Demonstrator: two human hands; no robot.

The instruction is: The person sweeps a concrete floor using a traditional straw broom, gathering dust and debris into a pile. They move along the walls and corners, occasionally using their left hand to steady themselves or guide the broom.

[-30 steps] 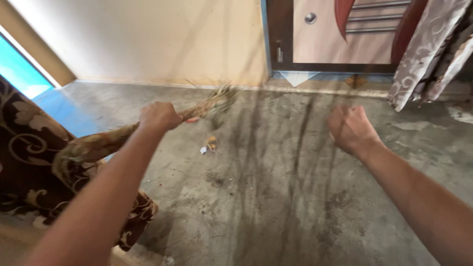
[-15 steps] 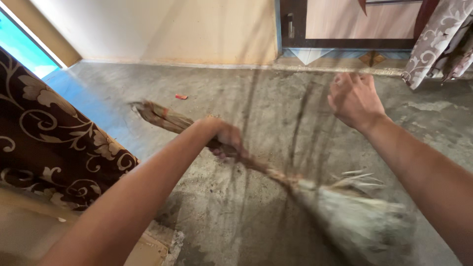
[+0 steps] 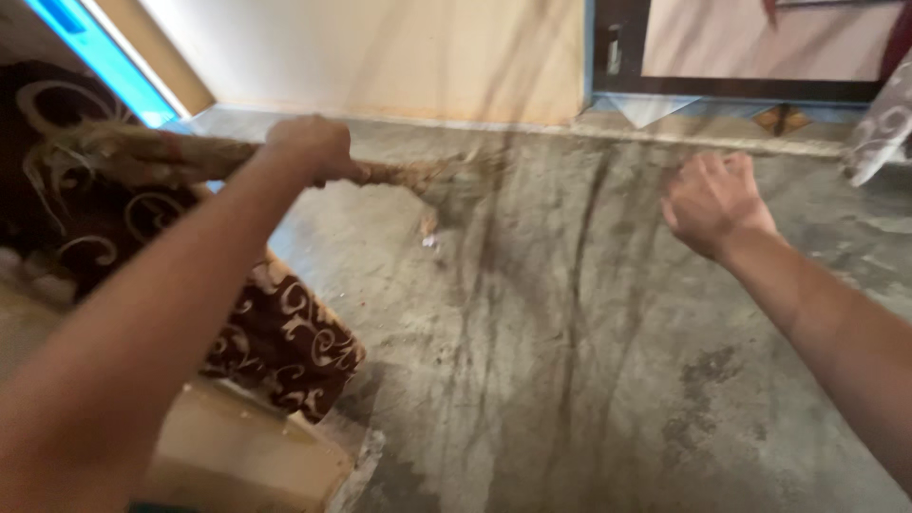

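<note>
You are looking down at a grey floor (image 3: 589, 380) with dark streaks on it. A cream wall (image 3: 380, 57) stands at the far side. A brown cloth with swirls (image 3: 285, 332) hangs at your left. Your left hand (image 3: 312, 147) has a tight grip on a grass broom (image 3: 180, 157), which lies level in the air, its blurry brush end pointing to the middle. Your right hand (image 3: 714, 201) is loosely curled and holds nothing. A tiny scrap (image 3: 429, 228) lies on the floor, below the brush end.
</note>
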